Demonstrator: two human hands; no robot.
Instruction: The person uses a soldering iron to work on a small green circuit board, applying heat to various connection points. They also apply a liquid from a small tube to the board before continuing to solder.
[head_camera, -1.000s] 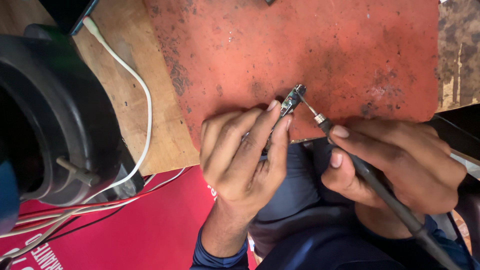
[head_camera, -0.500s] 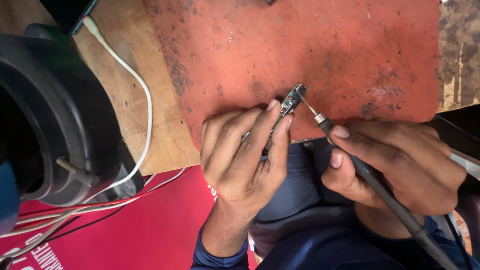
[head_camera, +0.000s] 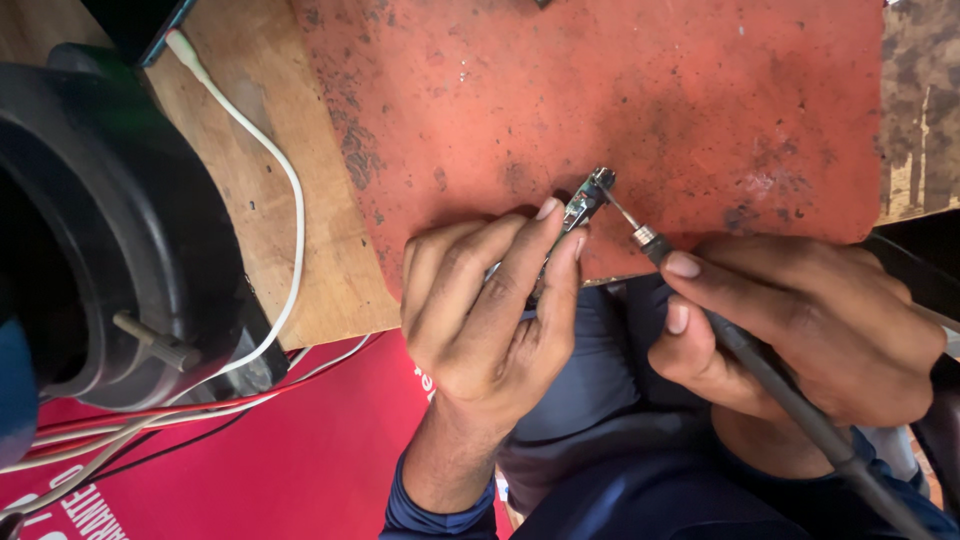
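At the near edge of the worn red rubber mat, my left hand pinches a small, narrow green circuit board with a metal connector at its far end. My index and middle fingers lie along it and my thumb presses from the right, so the grip is closed tight on the board. Its long axis runs diagonally, from low left under my fingers up and to the right, with the connector end pointing away from me over the mat. Only that tip shows; my fingers cover the rest.

My right hand is wrapped around a dark grey soldering iron with a slim metal tip, held like a pen. The iron slants from the lower right up to the left, and its tip meets the board's connector end, or sits just beside it; I can't quite tell which from here.

The mat's front edge lies right under my knuckles, and past it are my dark blue trousers. Beyond the board the mat stretches bare. To the left, well apart, a white cable curves across the pale wooden bench top beside a large black rounded housing, with a red printed sheet below.
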